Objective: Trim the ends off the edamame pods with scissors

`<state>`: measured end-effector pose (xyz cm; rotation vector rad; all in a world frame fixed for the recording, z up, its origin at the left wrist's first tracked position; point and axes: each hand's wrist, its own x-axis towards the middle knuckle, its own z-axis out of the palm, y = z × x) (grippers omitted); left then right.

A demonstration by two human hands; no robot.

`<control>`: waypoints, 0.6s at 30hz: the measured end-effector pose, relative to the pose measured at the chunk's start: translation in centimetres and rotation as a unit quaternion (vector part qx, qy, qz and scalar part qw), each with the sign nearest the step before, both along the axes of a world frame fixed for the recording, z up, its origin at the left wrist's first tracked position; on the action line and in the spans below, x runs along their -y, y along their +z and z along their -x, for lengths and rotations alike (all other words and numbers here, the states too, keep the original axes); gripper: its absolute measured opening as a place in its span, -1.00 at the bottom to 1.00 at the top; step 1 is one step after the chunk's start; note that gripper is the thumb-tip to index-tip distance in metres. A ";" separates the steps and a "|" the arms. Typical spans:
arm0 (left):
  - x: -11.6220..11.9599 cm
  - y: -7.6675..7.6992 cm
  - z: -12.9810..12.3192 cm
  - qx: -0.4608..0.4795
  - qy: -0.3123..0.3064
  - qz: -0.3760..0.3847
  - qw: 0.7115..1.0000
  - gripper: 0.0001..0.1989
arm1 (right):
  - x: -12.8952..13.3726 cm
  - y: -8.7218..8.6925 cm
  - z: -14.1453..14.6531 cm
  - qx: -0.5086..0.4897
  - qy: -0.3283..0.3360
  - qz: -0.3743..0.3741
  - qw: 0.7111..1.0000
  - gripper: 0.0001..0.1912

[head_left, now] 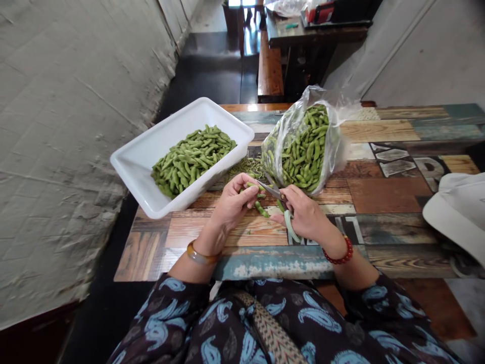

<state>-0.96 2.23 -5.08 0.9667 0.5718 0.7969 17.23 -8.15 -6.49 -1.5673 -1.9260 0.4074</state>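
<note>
My left hand is closed on green soybean pods, with one hanging below the fingers. In my right hand is a pair of scissors with pale green handles, its blades apart and pointing left at the pods by my left fingertips. Another pod shows beside the scissors, near my right fingers. A white plastic tub at the left holds a heap of pods. Beyond my right hand stands an open clear plastic bag full of pods.
Small green trimmings lie between tub and bag on the patchwork-patterned table. A white cap is at the right edge. Along the left runs a rough pale wall; a wooden bench and another table stand farther back.
</note>
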 end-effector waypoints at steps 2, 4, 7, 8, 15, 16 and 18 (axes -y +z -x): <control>0.0 -0.1 0.0 0.000 -0.002 0.001 1.000 -0.66 | 0.0 0.0 0.0 0.001 0.000 -0.004 1.000 -0.59; 0.0 -0.2 0.0 0.001 -0.003 0.000 1.000 -0.67 | 0.0 -0.1 0.1 -0.001 -0.003 -0.010 1.000 -0.59; 0.0 -0.2 0.1 0.000 -0.005 -0.006 1.000 -0.67 | 0.0 -0.1 0.1 -0.011 -0.009 -0.016 1.000 -0.58; 0.0 -0.1 0.1 -0.003 -0.005 -0.008 1.000 -0.67 | 0.0 -0.1 0.1 -0.014 -0.009 -0.014 1.000 -0.58; 0.1 0.2 0.1 -0.017 0.000 -0.005 1.000 -0.65 | 0.0 0.2 0.0 -0.031 0.017 0.011 0.999 -0.70; 0.1 0.2 0.0 -0.017 0.000 -0.003 1.000 -0.65 | 0.0 0.1 0.0 -0.034 0.018 0.011 0.999 -0.72; 0.0 0.1 -0.1 -0.014 0.004 0.008 1.000 -0.66 | 0.0 0.0 0.0 -0.030 0.019 0.009 0.999 -0.74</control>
